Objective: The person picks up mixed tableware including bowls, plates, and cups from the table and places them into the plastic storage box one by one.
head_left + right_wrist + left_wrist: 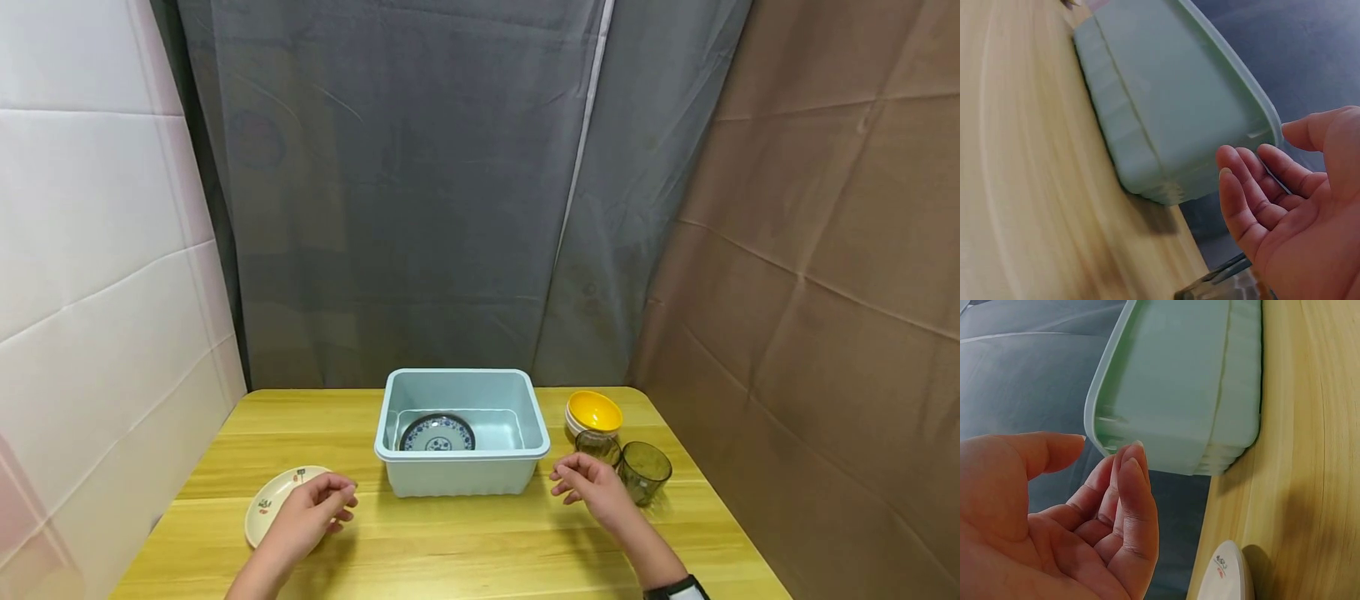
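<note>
A pale blue-green plastic basin stands at the middle of the wooden table, and a plate with a blue patterned rim lies inside it. My left hand hovers over the right edge of a cream plate, its fingers loosely curved around nothing. To the basin's right, my right hand hangs in the air beside two dark green glasses, fingers relaxed and holding nothing. Both wrist views show a gap between thumb and fingers, with the basin beyond.
Behind the glasses a yellow bowl sits stacked on a white one at the table's back right. Grey cloth hangs behind the table, with white cloth on the left and brown cloth on the right.
</note>
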Available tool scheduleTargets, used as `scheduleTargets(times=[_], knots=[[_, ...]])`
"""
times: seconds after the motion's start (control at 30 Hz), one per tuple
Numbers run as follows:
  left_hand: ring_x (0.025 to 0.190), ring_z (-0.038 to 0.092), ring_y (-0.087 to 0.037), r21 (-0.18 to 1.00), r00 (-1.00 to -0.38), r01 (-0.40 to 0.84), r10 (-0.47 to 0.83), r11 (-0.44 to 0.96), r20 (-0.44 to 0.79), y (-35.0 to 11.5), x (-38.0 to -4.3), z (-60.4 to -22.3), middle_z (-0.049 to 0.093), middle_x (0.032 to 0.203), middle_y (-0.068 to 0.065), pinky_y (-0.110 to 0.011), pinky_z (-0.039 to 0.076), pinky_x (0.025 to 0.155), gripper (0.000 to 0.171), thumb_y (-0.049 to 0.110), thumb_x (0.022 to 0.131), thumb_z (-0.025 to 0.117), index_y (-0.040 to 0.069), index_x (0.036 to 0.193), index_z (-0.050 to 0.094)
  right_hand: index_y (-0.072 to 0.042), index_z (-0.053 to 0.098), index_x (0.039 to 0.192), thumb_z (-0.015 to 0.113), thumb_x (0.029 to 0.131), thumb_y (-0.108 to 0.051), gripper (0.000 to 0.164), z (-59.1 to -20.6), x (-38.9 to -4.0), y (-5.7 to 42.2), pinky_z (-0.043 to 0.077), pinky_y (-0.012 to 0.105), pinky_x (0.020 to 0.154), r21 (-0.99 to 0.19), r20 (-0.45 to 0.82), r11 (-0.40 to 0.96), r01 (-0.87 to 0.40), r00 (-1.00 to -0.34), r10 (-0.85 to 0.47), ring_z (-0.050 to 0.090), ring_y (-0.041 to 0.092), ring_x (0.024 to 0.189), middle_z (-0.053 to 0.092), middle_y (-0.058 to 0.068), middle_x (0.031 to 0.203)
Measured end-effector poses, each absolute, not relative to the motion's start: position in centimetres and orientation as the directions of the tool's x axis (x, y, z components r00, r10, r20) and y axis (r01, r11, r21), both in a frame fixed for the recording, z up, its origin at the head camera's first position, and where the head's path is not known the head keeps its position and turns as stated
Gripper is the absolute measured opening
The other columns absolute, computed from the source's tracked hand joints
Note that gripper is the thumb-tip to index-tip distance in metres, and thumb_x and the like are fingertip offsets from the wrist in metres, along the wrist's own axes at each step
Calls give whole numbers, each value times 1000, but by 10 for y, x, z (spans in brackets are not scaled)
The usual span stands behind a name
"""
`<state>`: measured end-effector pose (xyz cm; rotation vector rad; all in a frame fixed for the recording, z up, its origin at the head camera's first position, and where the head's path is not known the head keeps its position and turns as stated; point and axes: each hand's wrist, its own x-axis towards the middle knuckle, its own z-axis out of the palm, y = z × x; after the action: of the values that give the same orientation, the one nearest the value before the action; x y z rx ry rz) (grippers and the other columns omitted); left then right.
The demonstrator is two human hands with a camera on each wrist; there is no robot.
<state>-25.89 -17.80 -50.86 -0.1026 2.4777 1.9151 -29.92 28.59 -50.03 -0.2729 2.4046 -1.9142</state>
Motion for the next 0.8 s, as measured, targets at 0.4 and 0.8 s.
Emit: scheduleTargets(times=[0.4, 0.8], knots=[[89, 72, -25, 964, -997, -61, -51, 258, -49, -175, -258, -511, 74, 100, -9, -34, 60, 72, 19, 13, 112, 65, -3, 119, 70, 6, 68, 122, 65, 113, -19, 27, -508, -294, 282, 64, 41, 83, -978, 23, 199, -56, -986, -163, 76, 33, 99, 74, 19, 114], [91, 72, -25, 961, -999, -53, -7, 270, -53, -180, -255, -506, 74, 104, -14, -35, 61, 73, 22, 14, 111, 66, -5, 122, 69, 7, 65, 126, 65, 113, -17, 27, -512, -295, 284, 64, 41, 82, -981, 26, 186, -54, -988, -154, 76, 33, 98, 73, 20, 116]])
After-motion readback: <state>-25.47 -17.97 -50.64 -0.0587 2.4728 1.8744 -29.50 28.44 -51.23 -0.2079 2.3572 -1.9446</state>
